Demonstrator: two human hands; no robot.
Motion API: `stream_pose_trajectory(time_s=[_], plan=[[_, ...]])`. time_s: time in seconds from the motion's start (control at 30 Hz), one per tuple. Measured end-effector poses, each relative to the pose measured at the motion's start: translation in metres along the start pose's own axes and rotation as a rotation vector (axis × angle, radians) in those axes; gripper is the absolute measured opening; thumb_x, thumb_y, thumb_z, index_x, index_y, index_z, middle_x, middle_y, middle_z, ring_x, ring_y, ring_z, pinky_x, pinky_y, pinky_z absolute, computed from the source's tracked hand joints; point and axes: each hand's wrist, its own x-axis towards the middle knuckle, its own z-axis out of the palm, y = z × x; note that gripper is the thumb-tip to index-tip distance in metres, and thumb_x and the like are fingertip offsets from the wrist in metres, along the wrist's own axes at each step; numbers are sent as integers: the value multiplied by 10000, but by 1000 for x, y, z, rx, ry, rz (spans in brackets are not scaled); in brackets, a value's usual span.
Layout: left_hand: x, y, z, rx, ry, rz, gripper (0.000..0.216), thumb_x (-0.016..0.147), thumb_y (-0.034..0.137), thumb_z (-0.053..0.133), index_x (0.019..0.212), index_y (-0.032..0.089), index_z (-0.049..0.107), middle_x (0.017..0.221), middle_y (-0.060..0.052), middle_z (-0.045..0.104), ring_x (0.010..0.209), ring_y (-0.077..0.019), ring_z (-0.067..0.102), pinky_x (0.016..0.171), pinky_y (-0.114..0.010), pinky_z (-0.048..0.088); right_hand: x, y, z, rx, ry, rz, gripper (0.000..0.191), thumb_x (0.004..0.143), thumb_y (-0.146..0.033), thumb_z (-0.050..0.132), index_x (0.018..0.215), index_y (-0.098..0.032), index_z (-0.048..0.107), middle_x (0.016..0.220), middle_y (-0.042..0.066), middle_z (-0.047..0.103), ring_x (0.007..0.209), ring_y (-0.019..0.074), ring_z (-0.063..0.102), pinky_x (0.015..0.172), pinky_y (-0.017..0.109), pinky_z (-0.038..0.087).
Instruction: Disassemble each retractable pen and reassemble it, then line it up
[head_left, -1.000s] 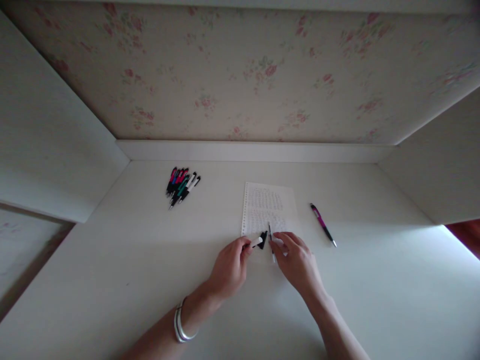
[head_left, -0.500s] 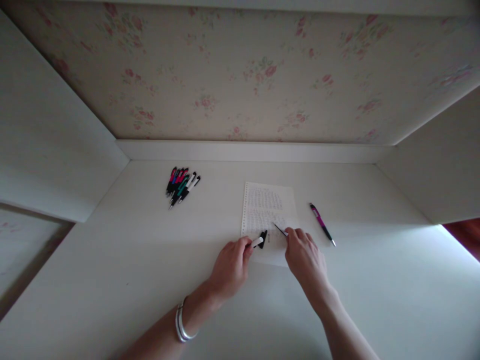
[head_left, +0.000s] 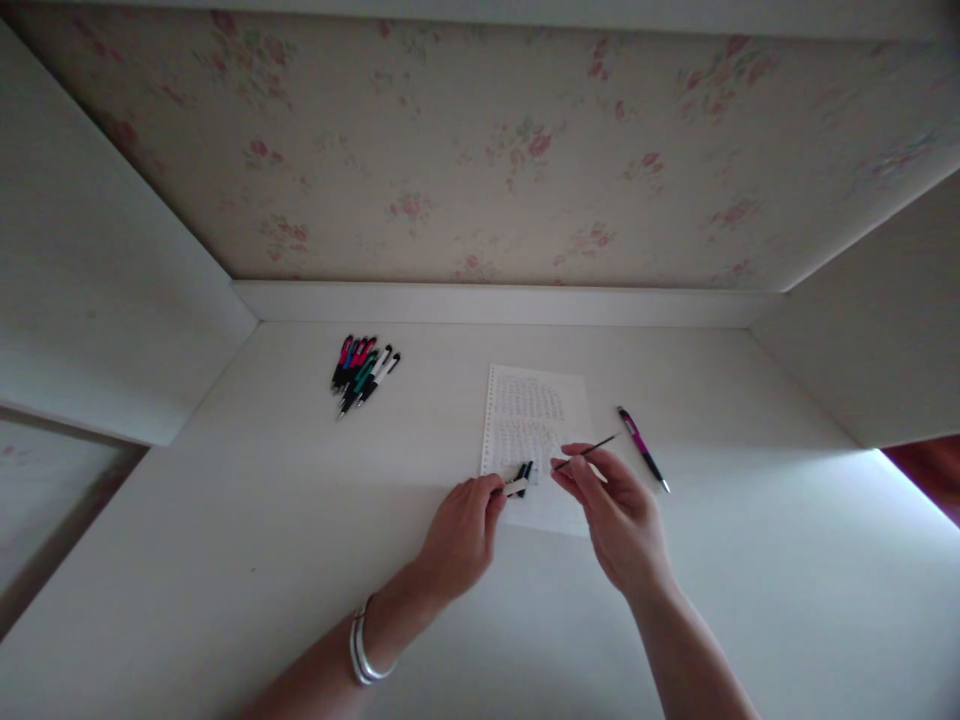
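Note:
My left hand [head_left: 461, 525] is closed on a white pen barrel [head_left: 515, 487], whose free end points right over the lower part of a sheet of handwritten paper [head_left: 574, 400]. Dark pen parts [head_left: 527, 474] lie by that end; their exact shape is hard to make out. Between the fingertips of my right hand [head_left: 622, 520] is a thin dark pen refill [head_left: 602, 443], tilted up to the right above the sheet's right side. Beyond that hand, a purple and black pen [head_left: 641, 445] rests on the white desk [head_left: 300, 520].
At the back left lies a pile of pens [head_left: 364, 372] in red, blue, green and white with black. White panels [head_left: 97, 250] stand at both sides, and a floral wall [head_left: 450, 150] closes off the back.
My right hand has turned palm-up and moved slightly right. The refill in it has swung from pointing up-left to pointing up-right. My left hand stays almost where it was.

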Motion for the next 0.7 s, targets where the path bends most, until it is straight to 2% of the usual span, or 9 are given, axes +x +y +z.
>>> stream_pose_trajectory(time_s=[0.1,0.4,0.57,0.7], plan=[[0,0,0,-15,-1,-19,187,1010,248,389,1090,170,539,976,-102,675,882,-232,638,805,-388,529,-6,1,9,85,51,5,170,854,-347,698,979,-233,684,930,31,731,885,184,700,867,388,593],[0,2,-1,-25,-16,-37,172,1006,242,397,1079,182,541,953,-86,671,860,-228,635,793,-383,524,-10,8,17,-39,22,-7,193,839,-355,703,965,-209,692,907,63,756,851,205,713,822,399,606],[1,3,-2,-24,-25,-41,169,1006,235,396,1078,181,539,958,-86,674,874,-232,640,804,-390,526,-11,10,19,-94,3,4,289,827,-359,717,1078,-235,644,918,47,770,875,203,722,828,361,586],[1,4,-2,-27,-28,-45,170,1006,231,397,1078,179,541,966,-88,676,880,-232,639,809,-388,524,-13,13,21,-136,-35,-5,190,821,-363,717,952,-227,690,931,46,763,881,204,716,815,334,582]])
